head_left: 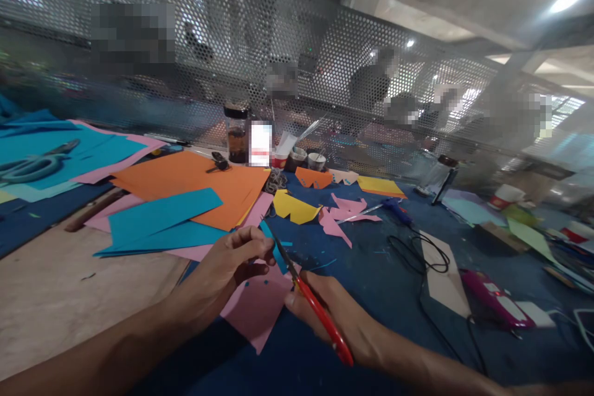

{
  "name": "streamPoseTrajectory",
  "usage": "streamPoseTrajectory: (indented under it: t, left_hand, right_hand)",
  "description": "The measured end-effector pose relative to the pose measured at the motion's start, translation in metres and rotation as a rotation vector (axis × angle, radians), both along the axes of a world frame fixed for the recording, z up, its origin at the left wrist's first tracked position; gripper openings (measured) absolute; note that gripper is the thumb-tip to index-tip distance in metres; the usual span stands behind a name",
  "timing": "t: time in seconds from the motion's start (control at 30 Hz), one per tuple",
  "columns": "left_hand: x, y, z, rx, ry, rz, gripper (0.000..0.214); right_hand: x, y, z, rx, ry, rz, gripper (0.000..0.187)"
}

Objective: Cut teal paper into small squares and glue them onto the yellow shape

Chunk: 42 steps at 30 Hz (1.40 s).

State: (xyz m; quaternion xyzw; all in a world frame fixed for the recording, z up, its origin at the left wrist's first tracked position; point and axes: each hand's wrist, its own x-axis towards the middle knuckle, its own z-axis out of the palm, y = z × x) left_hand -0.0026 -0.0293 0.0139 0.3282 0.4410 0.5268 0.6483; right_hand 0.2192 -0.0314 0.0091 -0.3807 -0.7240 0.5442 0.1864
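My left hand (227, 269) pinches a small strip of blue paper (277, 249) between thumb and fingers, just above a pink sheet (257, 309) on the dark blue table cover. My right hand (338, 315) is closed round the red handles of a pair of scissors (313, 300). The scissor blades point up and left and meet the blue strip beside my left fingertips. Tiny blue scraps lie on the pink sheet and the cover around the hands.
Orange (195, 182), blue (158, 216), pink and yellow (294, 207) paper pieces lie behind the hands. Teal scissors (32, 164) rest far left. A dark jar (236, 135) and small cups stand by the perforated metal screen (297, 55). A black cable (427, 260) and a magenta tool (496, 300) lie right. People sit beyond the screen.
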Motion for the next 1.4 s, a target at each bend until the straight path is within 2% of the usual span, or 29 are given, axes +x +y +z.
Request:
streamPoseTrajectory:
  t: [0.37, 0.57, 0.8, 1.03, 1.4]
  left_hand:
    - [0.000, 0.002, -0.001, 0.000, -0.008, 0.002, 0.030]
    - [-0.002, 0.001, -0.004, 0.017, 0.007, -0.013, 0.027]
    - [-0.002, 0.003, -0.002, 0.031, 0.005, -0.001, 0.028]
    - [-0.001, 0.002, -0.002, 0.023, 0.012, 0.000, 0.028]
    - [0.000, 0.001, 0.002, 0.001, 0.004, 0.010, 0.027]
  right_hand:
    - [0.002, 0.002, -0.007, 0.101, 0.019, 0.022, 0.035]
    - [0.001, 0.002, -0.008, 0.069, 0.022, 0.008, 0.035]
    - [0.001, 0.001, 0.001, -0.013, 0.030, 0.004, 0.041]
    - [0.001, 0.000, 0.002, 0.037, 0.012, -0.024, 0.034]
    - [-0.002, -0.003, 0.001, 0.021, 0.000, -0.049, 0.030]
